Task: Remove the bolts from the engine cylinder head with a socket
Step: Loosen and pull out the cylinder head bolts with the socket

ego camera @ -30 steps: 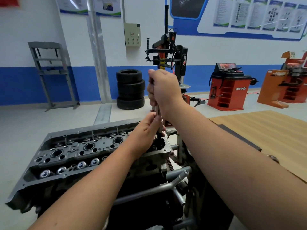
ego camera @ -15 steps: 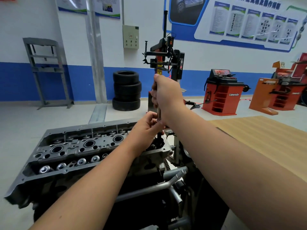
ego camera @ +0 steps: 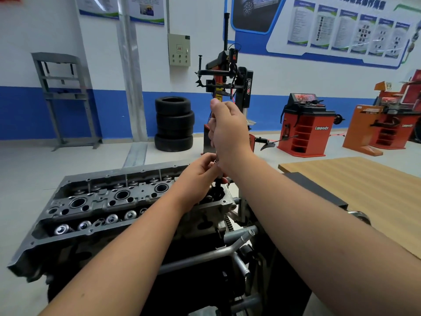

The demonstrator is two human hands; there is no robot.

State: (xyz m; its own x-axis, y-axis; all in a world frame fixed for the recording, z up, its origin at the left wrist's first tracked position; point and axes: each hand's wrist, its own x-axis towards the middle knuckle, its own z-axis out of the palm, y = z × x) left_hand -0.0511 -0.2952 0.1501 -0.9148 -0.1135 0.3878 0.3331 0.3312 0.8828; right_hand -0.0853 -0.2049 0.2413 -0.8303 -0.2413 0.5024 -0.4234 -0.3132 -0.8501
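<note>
The grey engine cylinder head (ego camera: 95, 201) sits on a stand in front of me, its spark plug wells and valve springs exposed. At its far right end a long socket tool (ego camera: 218, 185) stands upright in the head. My right hand (ego camera: 230, 133) grips the top of the tool, fingers wrapped round it. My left hand (ego camera: 200, 176) pinches the shaft lower down, just above the head. The hands hide most of the tool; only its dark lower end shows. No bolt head is visible under it.
A wooden table (ego camera: 355, 183) lies to the right. Metal pipes (ego camera: 227, 249) run along the engine's near side. Behind stand a tyre stack (ego camera: 174, 124), a tyre changer (ego camera: 227, 80), red balancing machines (ego camera: 305, 126) and a grey press frame (ego camera: 63, 99).
My right hand has shifted slightly on the tool's top while the left keeps its pinch lower down. The view has tilted a little, so the room appears lower.
</note>
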